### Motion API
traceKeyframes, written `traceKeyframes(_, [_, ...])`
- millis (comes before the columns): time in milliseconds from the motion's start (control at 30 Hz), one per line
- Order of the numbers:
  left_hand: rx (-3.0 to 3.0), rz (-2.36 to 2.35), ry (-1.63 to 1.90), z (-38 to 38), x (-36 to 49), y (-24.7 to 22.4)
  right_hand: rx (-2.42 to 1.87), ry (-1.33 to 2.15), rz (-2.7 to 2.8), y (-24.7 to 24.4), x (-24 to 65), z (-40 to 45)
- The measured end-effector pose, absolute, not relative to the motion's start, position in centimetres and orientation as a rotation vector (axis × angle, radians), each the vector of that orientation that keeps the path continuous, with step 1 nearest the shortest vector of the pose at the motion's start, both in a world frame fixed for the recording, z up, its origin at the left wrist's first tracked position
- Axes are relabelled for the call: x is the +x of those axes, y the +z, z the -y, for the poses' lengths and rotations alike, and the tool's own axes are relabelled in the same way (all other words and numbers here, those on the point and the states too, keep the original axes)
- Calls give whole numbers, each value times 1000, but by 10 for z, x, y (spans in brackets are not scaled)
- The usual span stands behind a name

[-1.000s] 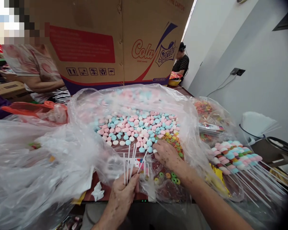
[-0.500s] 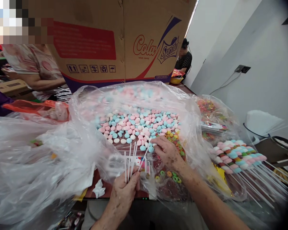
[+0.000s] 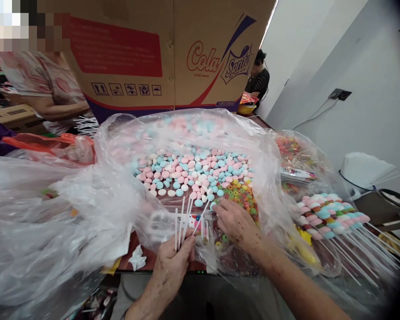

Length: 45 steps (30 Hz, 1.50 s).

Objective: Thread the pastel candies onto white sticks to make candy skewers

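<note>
My left hand is closed around several thin white sticks, which fan upward; one leans to the right, apart from the others. My right hand is just right of the stick tips, fingers bent together, with a blue marshmallow at the fingertips. Beyond both hands, pink, blue and white marshmallows lie spread in an open clear plastic bag. Ring-shaped gummies in yellow, green and orange are heaped behind my right hand, and a few more lie partly hidden under it.
A large cardboard box stands behind the bag. At right, finished-looking skewers of marshmallows and gummies lie in rows. Crumpled plastic covers the left side; a tissue lies near the front edge. Two people are beyond the box.
My right hand has moved slightly down and right, its fingers now by a blue marshmallow near the stick tips. My left hand keeps its hold on the sticks. The view has shifted a little.
</note>
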<state>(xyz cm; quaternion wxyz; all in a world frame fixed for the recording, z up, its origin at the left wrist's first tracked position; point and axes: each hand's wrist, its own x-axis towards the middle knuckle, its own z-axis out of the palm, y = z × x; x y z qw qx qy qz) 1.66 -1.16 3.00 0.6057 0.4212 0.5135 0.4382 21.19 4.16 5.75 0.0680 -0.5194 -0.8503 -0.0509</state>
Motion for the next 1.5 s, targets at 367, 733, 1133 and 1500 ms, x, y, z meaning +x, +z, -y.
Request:
traceKeyframes(367, [998,-1159,1028,12,16,22,-1514,293,2209,75,238,-50])
traceKeyframes(733, [1065,-1164,1010,13,14,22,-1485,395,2253,82,226,-65])
traceKeyframes(1133, [1097,-1147,980,15,12,18,-1379,284,2525,72,232,-73])
traceKeyframes(1500, [1132,-1158,976,13,11,15,-1496,-216,2614,55,216,-49])
